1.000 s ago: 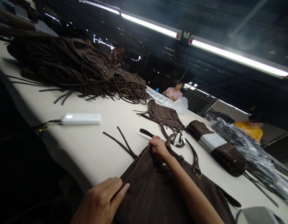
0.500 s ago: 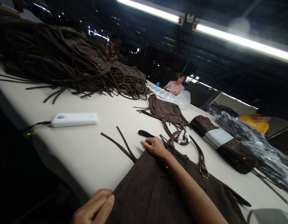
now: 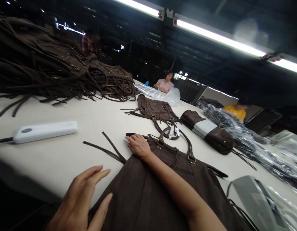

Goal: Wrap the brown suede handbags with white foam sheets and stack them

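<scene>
A dark brown handbag (image 3: 131, 195) with two looped handles and brass-coloured buckles lies in front of me. My right hand (image 3: 139, 147) rests on its upper left corner, palm down, with the fingers reaching past the edge close to a strap end (image 3: 131, 134). Across the bag stretches my right forearm, covering part of the front. At the lower left, my left hand (image 3: 78, 195) is open beside the bag's left edge, thumb and fingers apart and nothing between them. Two thin cords (image 3: 104, 150) stick out from the bag's left side onto the table.
A big pile of brown bags (image 3: 42, 61) fills the table's far left. A white corded device (image 3: 46, 131) lies nearer. Beyond my bag are a second handbag (image 3: 155, 109), a banded brown bundle (image 3: 191, 120) and plastic-wrapped goods (image 3: 235, 131). A grey machine (image 3: 256, 202) stands right. Several people sit or stand behind.
My left hand has let go of the bag's left edge and opened, rising slightly. My right hand stays at the corner. The view has swung right, showing more of the grey machine.
</scene>
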Available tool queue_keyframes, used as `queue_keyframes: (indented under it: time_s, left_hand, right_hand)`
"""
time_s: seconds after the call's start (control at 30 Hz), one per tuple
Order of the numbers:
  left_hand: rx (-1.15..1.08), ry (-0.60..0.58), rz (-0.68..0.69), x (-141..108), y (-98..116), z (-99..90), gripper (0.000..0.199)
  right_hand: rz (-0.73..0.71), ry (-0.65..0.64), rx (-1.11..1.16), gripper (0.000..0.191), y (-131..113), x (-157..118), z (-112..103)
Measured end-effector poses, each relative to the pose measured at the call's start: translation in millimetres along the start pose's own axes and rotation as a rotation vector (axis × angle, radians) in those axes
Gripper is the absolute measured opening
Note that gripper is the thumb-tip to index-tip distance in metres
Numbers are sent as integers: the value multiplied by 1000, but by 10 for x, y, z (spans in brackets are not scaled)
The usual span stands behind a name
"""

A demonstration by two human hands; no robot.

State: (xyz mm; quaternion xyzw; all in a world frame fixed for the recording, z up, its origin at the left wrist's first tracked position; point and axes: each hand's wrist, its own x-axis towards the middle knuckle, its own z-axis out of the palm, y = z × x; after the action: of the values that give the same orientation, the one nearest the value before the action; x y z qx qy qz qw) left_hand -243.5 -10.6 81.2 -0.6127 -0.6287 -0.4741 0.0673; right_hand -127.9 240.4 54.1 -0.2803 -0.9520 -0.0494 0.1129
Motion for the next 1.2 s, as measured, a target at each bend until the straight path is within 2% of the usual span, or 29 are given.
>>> queue_keyframes:
  time_s: [0.07, 0.17, 0.23, 0.3, 0.37, 0.4, 0.47, 0.53, 0.6, 0.63, 0.73, 0.8, 0.83, 0.9, 0.97, 1.03, 1.13, 1.2]
  left_hand:
    - [6, -66, 195, 334, 315, -32, 28]
    - [-100, -297, 462, 719, 922, 81, 30]
    - [-132, -548, 589, 903, 1319, 265, 28]
    - [-169, -729, 775, 1050, 1648, 511, 25]
    - [-205, -806, 942, 1154, 1871, 785, 20]
    - [-209, -804, 1016, 1179, 1935, 922, 17]
    - [-214, -724, 1156, 1155, 1962, 1179, 15]
    - [-276, -528, 1250, 1032, 1855, 1402, 22]
    - [-383, -318, 1210, 846, 1656, 1576, 33]
    - [-396, -269, 1146, 749, 1546, 1641, 37]
    - [-397, -257, 1062, 526, 1295, 1748, 45]
    - [-410, -242, 1047, 458, 1238, 1774, 46]
    - [-420, -232, 1047, 443, 1236, 1781, 46]
    - [-433, -216, 1074, 434, 1258, 1794, 46]
    - [-436, -176, 1115, 434, 1280, 1803, 48]
    - [-427, -128, 1152, 432, 1285, 1809, 49]
    - [-410, -112, 1183, 421, 1271, 1815, 48]
    - [-400, -125, 1197, 410, 1264, 1817, 46]
  right_hand:
    - [2, -5, 15, 38, 19, 10, 18]
    - [9, 4, 34, 39, 31, 19, 23]
    - [12, 19, 50, 39, 29, 15, 16]
    - [15, 37, 65, 38, 22, 1, 2]
    - [23, 62, 78, 37, 16, -26, -23]
    - [32, 76, 79, 37, 19, -42, -38]
    - [52, 112, 101, 39, 45, -74, -63]
    - [76, 155, 199, 40, 112, -85, -65]
    - [129, 207, 405, 37, 222, -67, -25]
    - [175, 239, 543, 35, 288, -48, 9]
    - [336, 292, 1003, 30, 494, 9, 111]
    - [399, 295, 1252, 25, 617, 5, 91]
    - [419, 281, 1306, 23, 675, -26, 28]
    - [456, 223, 1211, 19, 786, -164, -224]
    - [486, 87, 881, 14, 892, -421, -610]
    - [506, -55, 530, 12, 987, -788, -1047]
    - [677, -59, 328, 16, 1082, -1487, -1601]
    - [849, -2, 219, 22, 1091, -2001, -1826]
